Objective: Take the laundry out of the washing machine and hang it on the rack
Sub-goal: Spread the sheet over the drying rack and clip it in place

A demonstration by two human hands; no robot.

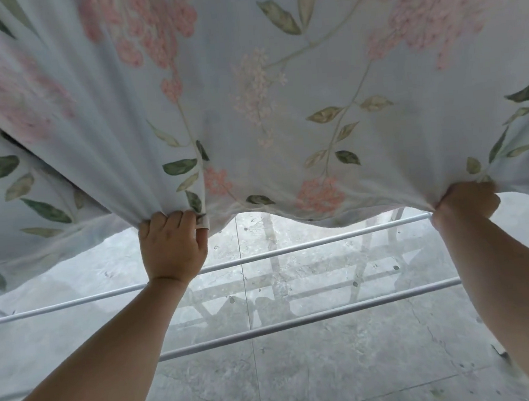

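A large pale blue sheet (244, 73) printed with pink flowers and green leaves fills the upper half of the view, spread out above the drying rack. My left hand (172, 241) grips a bunched fold of its near edge. My right hand (465, 202) grips the same edge further right. The hem sags in a curve between the two hands. Two white rails of the rack (294, 250) run across below the sheet and under my forearms. The washing machine is not in view.
Glossy grey marble floor tiles (305, 374) lie under the rack and mirror its frame. A second layer of the sheet hangs lower at the left (15, 208). A small dark object (500, 352) sits on the floor at the right.
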